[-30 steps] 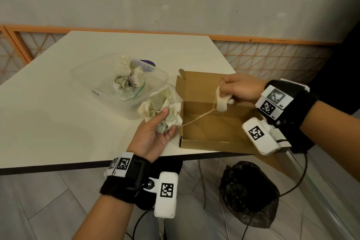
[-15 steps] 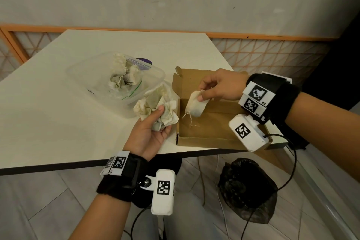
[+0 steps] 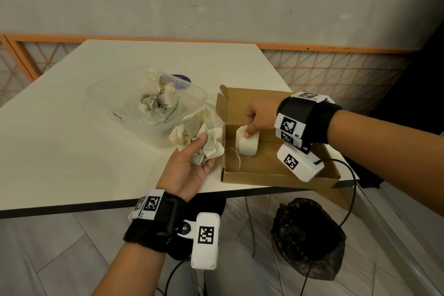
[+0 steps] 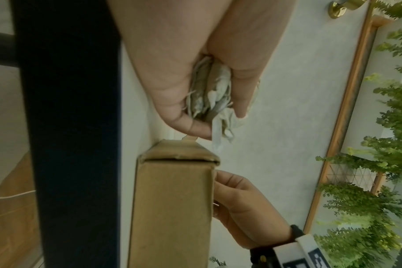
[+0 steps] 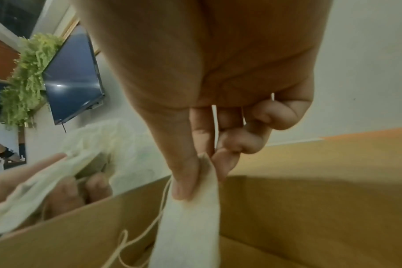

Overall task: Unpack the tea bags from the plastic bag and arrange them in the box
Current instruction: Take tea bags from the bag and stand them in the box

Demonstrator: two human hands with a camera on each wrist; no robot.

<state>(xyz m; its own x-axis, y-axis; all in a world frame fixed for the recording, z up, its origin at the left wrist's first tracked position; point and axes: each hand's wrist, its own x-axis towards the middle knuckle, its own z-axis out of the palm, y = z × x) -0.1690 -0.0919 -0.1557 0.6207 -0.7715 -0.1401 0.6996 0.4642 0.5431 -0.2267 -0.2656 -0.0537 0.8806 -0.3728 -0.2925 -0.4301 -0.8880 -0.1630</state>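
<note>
The right hand (image 3: pixel 258 115) pinches one tea bag (image 3: pixel 247 143) at its top edge between thumb and fingers (image 5: pixel 225 161); the bag stands inside the cardboard box (image 3: pixel 276 170), string trailing on the floor of it. The left hand (image 3: pixel 189 166) grips a crumpled bunch of tea bags (image 3: pixel 197 137) just left of the box, above the tabletop (image 3: pixel 72 151).

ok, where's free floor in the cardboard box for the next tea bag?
In the brown cardboard box, floor is bare between the white tea bag pinched by the right hand and the near wall. Its far-left corner is crowded. The left hand grips a crumpled bunch of tea bags left of it.
</note>
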